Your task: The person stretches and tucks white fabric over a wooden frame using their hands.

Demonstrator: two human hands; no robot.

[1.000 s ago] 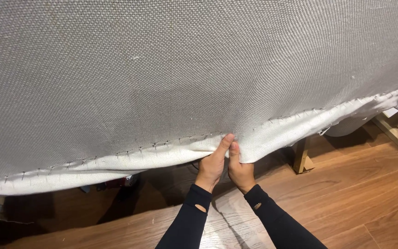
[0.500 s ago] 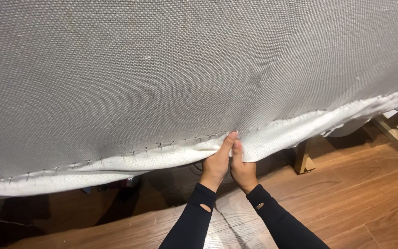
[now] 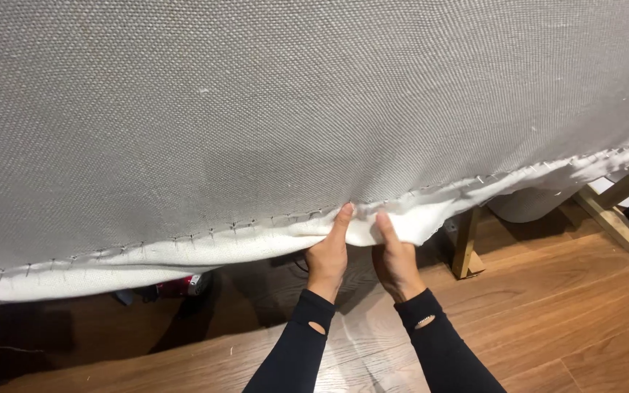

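- Grey woven fabric (image 3: pixel 293 116): a large sheet stretched over most of the view, taut and flat, with its lower border running from low on the left to higher on the right.
- Wooden floor (image 3: pixel 547 313): brown planks below the sheet, glossy, with a bright reflection near the forearms.
- White fabric edge (image 3: pixel 183 251): a loose, frayed strip hanging below the grey sheet's border — it bunches and folds where the hands meet it, just right of centre.
- Timber frame leg (image 3: pixel 464 244): a pale wooden upright under the sheet's right part, with a slanted brace (image 3: pixel 620 225) farther right.
- Staple line (image 3: pixel 242 225): a row of small metal staples along the seam between grey and white, evenly spaced on the left, less distinct to the right.
- Left hand (image 3: pixel 327 251): fingers closed up on the white edge, thumb pressed flat against its face; a firm pinch.
- Right hand (image 3: pixel 396 255): just beside the left, thumb laid upward on the same white fold, fingers curled behind it; also gripping cloth.
- Red object (image 3: pixel 183 285): small, lying on the floor in shadow under the sheet; its kind cannot be told.
- Risk, in my judgement: the frayed edge could tear or slip from the pinch if pulled hard; uneven tension would pucker the seam; fingertips sit close to the staple points and may be pricked — and the object underfoot is a trip hazard.
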